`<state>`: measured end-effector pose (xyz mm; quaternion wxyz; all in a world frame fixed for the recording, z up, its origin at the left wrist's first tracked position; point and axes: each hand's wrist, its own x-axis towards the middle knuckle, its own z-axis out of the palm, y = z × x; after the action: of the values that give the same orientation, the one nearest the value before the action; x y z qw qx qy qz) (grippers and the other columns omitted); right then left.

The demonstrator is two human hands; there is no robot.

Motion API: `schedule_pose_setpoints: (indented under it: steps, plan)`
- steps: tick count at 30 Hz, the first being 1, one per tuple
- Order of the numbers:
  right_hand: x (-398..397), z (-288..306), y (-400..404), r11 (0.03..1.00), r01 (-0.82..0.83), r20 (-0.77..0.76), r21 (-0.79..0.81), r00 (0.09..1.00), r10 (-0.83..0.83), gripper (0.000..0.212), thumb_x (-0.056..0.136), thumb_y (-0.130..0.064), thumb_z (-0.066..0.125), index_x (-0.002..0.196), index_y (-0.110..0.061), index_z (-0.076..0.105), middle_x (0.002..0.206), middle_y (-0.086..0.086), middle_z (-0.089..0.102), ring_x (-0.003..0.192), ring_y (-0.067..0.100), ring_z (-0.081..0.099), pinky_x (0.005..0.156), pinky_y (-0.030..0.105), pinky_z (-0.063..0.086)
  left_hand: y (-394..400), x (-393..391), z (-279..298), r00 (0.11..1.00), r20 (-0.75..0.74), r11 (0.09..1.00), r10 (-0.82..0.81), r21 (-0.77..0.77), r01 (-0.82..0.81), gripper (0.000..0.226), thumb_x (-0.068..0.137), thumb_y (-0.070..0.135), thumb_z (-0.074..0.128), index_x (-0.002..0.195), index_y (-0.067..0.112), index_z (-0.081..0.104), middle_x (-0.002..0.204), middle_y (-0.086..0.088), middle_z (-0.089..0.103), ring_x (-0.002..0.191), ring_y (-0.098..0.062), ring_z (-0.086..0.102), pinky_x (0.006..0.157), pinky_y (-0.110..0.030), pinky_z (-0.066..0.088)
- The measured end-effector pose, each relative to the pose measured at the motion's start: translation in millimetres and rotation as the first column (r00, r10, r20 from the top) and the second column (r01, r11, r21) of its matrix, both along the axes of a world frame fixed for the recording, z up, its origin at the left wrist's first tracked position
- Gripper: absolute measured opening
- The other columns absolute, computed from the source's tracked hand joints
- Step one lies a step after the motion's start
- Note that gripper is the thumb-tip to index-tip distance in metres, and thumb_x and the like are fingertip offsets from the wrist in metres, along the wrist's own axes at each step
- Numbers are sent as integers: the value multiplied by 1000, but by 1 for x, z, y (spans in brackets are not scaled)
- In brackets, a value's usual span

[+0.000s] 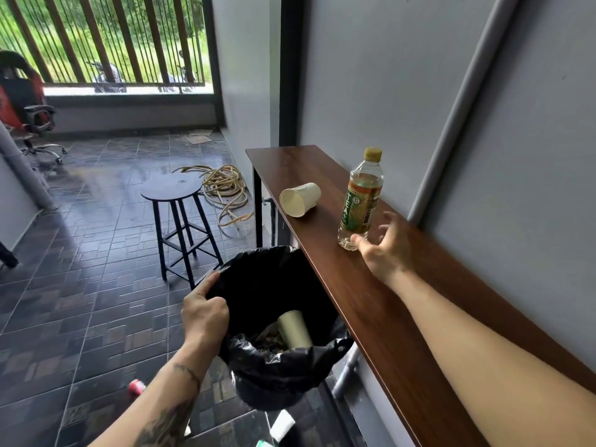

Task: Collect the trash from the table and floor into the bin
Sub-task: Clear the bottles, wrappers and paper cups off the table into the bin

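A bin lined with a black bag is lifted beside the narrow wooden table. My left hand grips the bag's rim on its left side. Inside the bin lie a paper cup and some crumpled wrappers. On the table a clear tea bottle with a green label stands upright. My right hand hovers just right of its base, fingers spread, thumb almost at the bottle. A white paper cup lies on its side farther along the table.
On the floor lie a red-and-white can at lower left and white scraps under the bin. A round black stool stands left of the table, a coiled hose behind it. An office chair stands far left.
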<state>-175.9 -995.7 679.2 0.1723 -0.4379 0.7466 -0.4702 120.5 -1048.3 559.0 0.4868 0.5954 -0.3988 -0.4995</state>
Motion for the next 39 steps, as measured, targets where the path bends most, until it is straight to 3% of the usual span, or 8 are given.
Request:
schedule_pose_setpoints:
  steps: [3, 7, 13, 18, 24, 27, 32, 39]
  plan:
    - [-5, 6, -29, 998, -42, 185, -49, 981, 50, 74, 80, -19, 79, 142, -11, 39, 132, 14, 56, 102, 21, 63, 83, 19, 53, 5, -8, 8, 1000, 20, 1000, 2, -26, -2, 68, 62, -7, 52, 102, 41, 78, 101, 3, 80, 94, -29, 77, 90, -50, 61]
    - [-4, 4, -53, 995, 0, 355, -98, 934, 35, 56, 72, -18, 79, 123, -16, 55, 110, 10, 68, 92, 23, 68, 85, 42, 58, 9, -11, 8, 1000, 30, 999, 8, -48, -7, 71, 65, -12, 48, 98, 43, 79, 100, 4, 80, 95, -27, 76, 89, -49, 61]
    - [24, 9, -44, 962, -262, 178, -76, 946, 272, 42, 63, -36, 80, 100, -35, 58, 96, -4, 73, 91, 19, 71, 84, 45, 56, 12, -4, 8, 999, 23, 997, 39, -61, -38, 75, 60, -6, 47, 121, 26, 75, 105, -3, 80, 94, -29, 76, 88, -52, 61]
    - [79, 4, -31, 778, -559, 37, 287, 818, 575, 49, 67, -47, 79, 108, -34, 57, 100, -11, 69, 89, 7, 65, 84, 32, 54, 14, -5, 15, 997, 21, 995, 75, -68, -74, 75, 61, -8, 45, 124, 22, 74, 111, -2, 78, 100, -27, 75, 93, -49, 60]
    - [123, -40, -19, 596, -443, -106, 670, 737, 667, 55, 68, -44, 64, 115, -23, 48, 118, 6, 60, 105, 30, 58, 88, 40, 50, 21, 3, 28, 994, 29, 990, 109, -91, -106, 72, 63, -8, 46, 125, 18, 73, 118, -4, 76, 106, -26, 72, 98, -48, 57]
    - [120, -33, -23, 617, -417, -138, 668, 745, 653, 74, 67, -52, 66, 132, -20, 49, 128, 5, 57, 116, 31, 56, 94, 39, 48, 22, 8, 28, 992, 38, 989, 120, -96, -116, 72, 68, -16, 43, 125, 17, 73, 112, -6, 77, 86, -22, 73, 86, -42, 62]
    - [87, 3, -51, 805, -381, -285, 455, 793, 538, 73, 70, -45, 67, 138, -29, 46, 131, 3, 59, 118, 28, 57, 99, 36, 46, 30, 15, 12, 977, 110, 981, 180, -97, -170, 69, 71, -18, 46, 118, 22, 76, 116, 6, 75, 95, -15, 70, 80, -13, 55]
    - [38, 25, -107, 893, -216, -638, 394, 635, 435, 77, 73, -20, 67, 142, -30, 32, 142, 2, 37, 123, 33, 44, 94, 40, 43, 26, 27, 2, 980, 111, 986, 164, -44, -160, 74, 69, -18, 48, 114, 32, 77, 116, 5, 75, 90, -16, 73, 80, -26, 61]
